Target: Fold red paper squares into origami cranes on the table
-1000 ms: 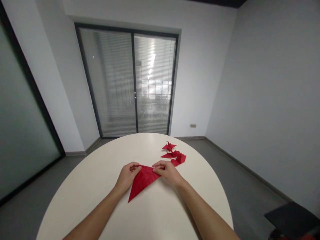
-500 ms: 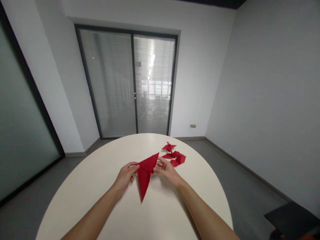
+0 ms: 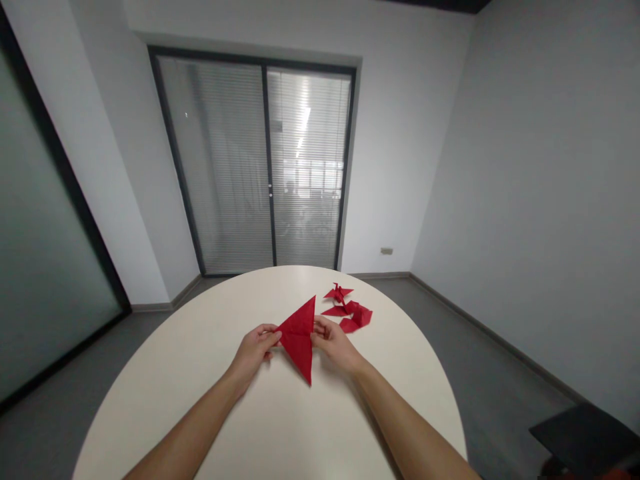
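Observation:
A red paper triangle [image 3: 299, 337] is lifted off the round white table [image 3: 210, 360], one tip pointing up and one down toward me. My left hand [image 3: 255, 350] pinches its left corner. My right hand [image 3: 334, 341] pinches its right edge. Both hands hover just above the tabletop near its middle.
Several folded red paper figures [image 3: 347, 310] lie on the table beyond my right hand. A glass sliding door with blinds [image 3: 260, 167] fills the far wall. A dark object [image 3: 585, 440] sits at the lower right, off the table.
The red triangle was lying flat on the table with its long tip toward me and to the left. Both hands have lifted and turned it, so it now stands upright between them.

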Available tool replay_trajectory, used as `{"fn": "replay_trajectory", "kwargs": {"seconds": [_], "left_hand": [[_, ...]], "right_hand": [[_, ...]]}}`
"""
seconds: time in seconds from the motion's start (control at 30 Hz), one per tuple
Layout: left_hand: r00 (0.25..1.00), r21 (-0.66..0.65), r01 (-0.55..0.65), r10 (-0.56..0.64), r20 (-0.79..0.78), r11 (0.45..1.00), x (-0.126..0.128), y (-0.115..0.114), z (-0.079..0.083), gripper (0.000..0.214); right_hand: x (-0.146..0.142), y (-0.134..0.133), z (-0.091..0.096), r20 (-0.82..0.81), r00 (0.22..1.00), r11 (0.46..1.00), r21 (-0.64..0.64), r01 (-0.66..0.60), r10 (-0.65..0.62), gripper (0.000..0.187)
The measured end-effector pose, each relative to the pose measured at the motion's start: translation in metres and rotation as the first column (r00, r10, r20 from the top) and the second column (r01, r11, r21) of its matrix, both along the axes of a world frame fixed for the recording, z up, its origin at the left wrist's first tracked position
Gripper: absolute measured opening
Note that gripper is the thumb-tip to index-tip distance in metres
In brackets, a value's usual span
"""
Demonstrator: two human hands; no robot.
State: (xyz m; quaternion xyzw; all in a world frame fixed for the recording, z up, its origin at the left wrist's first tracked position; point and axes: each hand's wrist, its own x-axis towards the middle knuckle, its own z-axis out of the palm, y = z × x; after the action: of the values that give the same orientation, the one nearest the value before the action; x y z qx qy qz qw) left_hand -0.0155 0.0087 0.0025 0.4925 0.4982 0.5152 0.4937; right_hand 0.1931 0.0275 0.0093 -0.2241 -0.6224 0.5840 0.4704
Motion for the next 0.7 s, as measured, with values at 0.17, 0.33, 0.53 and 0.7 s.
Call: {"fn": "replay_trajectory", "kwargs": {"seconds": [0.17,0.33,0.53,0.7], "left_hand": [[0.989,0.084,-0.139,0.142,-0.029,0.987,0.008,0.006,-0.009,0.047],[0.999,0.113,-0.042,0.044,-0.019,0.993,0.018,0.008,-0.018,0.04],[0.997,0.118,0.067,-0.069,0.018,0.991,0.025,0.001,-0.017,0.044],[0.999,0.219,0.043,-0.048,0.018,0.975,0.032,-0.003,-0.016,0.056]], "right_hand": [[-0.002,-0.005,0.003,0.092,0.995,0.998,-0.049,0.034,-0.03,0.047],[-0.007,-0.008,0.001,0.091,0.994,0.995,-0.068,0.067,-0.06,0.05],[-0.011,-0.006,-0.002,0.066,0.991,0.993,-0.018,0.118,-0.116,0.047],[-0.013,-0.009,0.0,0.165,0.963,0.974,0.111,0.195,-0.212,0.034]]}}
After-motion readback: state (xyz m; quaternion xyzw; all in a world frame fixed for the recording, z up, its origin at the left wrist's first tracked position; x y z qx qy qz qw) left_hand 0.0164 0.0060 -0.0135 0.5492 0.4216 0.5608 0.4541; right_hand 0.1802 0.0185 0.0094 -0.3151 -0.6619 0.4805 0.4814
